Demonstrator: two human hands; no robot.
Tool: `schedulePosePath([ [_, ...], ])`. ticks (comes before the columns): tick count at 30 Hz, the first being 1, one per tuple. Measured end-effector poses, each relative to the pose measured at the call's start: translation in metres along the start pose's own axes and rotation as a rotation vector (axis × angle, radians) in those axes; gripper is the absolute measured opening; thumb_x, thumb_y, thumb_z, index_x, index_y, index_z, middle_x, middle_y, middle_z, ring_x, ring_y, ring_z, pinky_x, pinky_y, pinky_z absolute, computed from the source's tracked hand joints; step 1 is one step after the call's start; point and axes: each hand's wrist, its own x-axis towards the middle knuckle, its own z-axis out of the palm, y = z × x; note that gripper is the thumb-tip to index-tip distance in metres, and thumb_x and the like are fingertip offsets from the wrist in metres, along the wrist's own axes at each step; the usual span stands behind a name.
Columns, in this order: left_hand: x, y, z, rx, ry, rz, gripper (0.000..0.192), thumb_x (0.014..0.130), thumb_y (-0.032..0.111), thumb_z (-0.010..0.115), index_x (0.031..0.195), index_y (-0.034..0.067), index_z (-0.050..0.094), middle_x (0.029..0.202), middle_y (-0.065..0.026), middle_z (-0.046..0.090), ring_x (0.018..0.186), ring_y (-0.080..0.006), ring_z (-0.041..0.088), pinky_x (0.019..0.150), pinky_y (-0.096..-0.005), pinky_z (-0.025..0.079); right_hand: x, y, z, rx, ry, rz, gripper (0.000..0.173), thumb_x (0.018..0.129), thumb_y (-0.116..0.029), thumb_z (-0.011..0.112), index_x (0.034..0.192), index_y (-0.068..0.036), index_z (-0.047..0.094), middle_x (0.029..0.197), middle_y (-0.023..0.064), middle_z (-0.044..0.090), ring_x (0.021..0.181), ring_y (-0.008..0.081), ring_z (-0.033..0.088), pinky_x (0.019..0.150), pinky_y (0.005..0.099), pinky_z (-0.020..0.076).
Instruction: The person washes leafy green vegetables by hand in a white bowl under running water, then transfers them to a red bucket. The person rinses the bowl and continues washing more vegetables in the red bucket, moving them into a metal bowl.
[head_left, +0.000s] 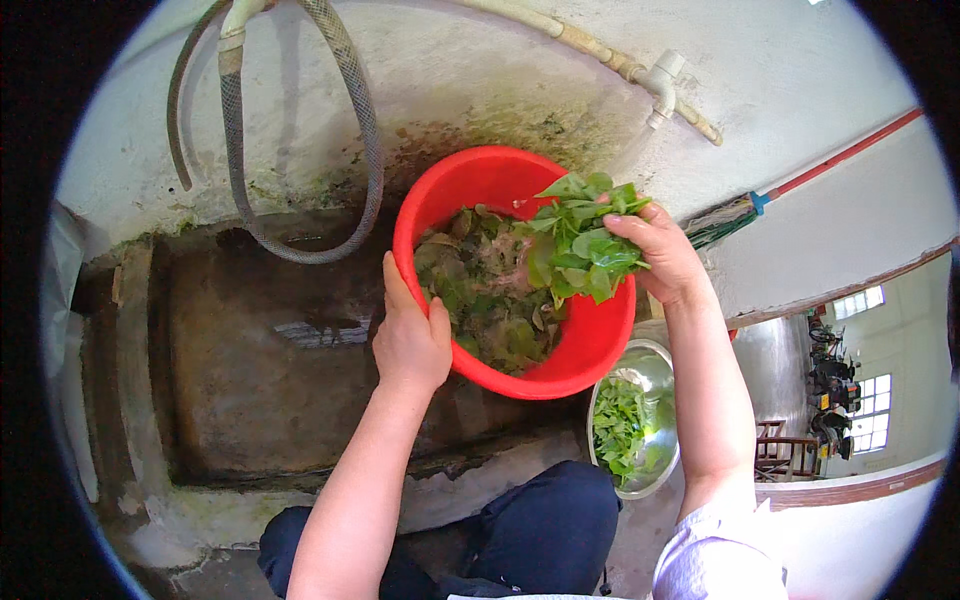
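Observation:
My left hand (411, 337) grips the left rim of a red plastic tub (592, 334), thumb on the rim and fingers along the outer wall. Water and many loose green leaves (487, 300) fill the tub's lower part. Over its right side my right hand (656, 247) holds a bunch of leafy greens (589, 236), raised above the water. Splashing shows near the middle of the tub. A steel bowl (660, 371) with more greens (622, 431) in it stands to the lower right, partly hidden behind my right forearm.
A wall-mounted plastic tap (661, 90) runs a stream towards the tub. A braided hose (367, 150) loops down the wall at left. Wet concrete basin (255, 405) lies under and left of the tub. A mop (731, 217) leans at right, before a doorway.

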Motion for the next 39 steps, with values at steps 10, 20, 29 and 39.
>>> schedulePosePath([
  [10, 0.000, 0.002, -0.002, -0.004, 0.010, 0.000, 0.070, 0.087, 0.021, 0.048, 0.143, 0.001, 0.011, 0.123, -0.0285, 0.051, 0.101, -0.0455, 0.055, 0.084, -0.0500, 0.044, -0.020, 0.029, -0.054, 0.190, 0.218, -0.079, 0.028, 0.085, -0.015, 0.064, 0.108, -0.003, 0.057, 0.098, 0.0064, 0.065, 0.084, 0.0165, 0.063, 0.077, 0.0305, 0.0512],
  [20, 0.003, -0.010, 0.006, -0.084, 0.096, 0.098, 0.064, 0.089, 0.019, 0.047, 0.143, 0.004, 0.016, 0.117, -0.0278, 0.055, 0.104, -0.0434, 0.055, 0.087, -0.0465, 0.042, -0.174, 0.119, -0.183, -0.274, 0.634, 0.112, 0.035, 0.086, -0.021, 0.062, 0.117, -0.005, 0.055, 0.106, 0.0054, 0.063, 0.092, 0.0162, 0.060, 0.079, 0.0325, 0.0493],
  [29, 0.005, -0.007, 0.003, -0.072, 0.064, 0.059, 0.063, 0.089, 0.019, 0.046, 0.142, 0.003, 0.017, 0.118, -0.0276, 0.055, 0.105, -0.0428, 0.055, 0.087, -0.0461, 0.042, -0.172, 0.165, -0.188, -1.112, 0.578, 0.921, 0.044, 0.075, -0.011, 0.062, 0.120, -0.012, 0.061, 0.080, 0.0153, 0.069, 0.056, 0.0261, 0.066, 0.056, 0.0327, 0.0563],
  [39, 0.002, -0.009, 0.002, -0.056, 0.059, 0.076, 0.067, 0.088, 0.019, 0.048, 0.142, -0.002, 0.014, 0.118, -0.0292, 0.054, 0.103, -0.0450, 0.055, 0.085, -0.0472, 0.043, -0.026, 0.080, -0.060, -1.064, 0.540, -0.279, 0.024, 0.075, -0.021, 0.060, 0.091, -0.005, 0.068, 0.073, 0.0171, 0.065, 0.070, 0.0310, 0.066, 0.067, 0.0390, 0.0520],
])
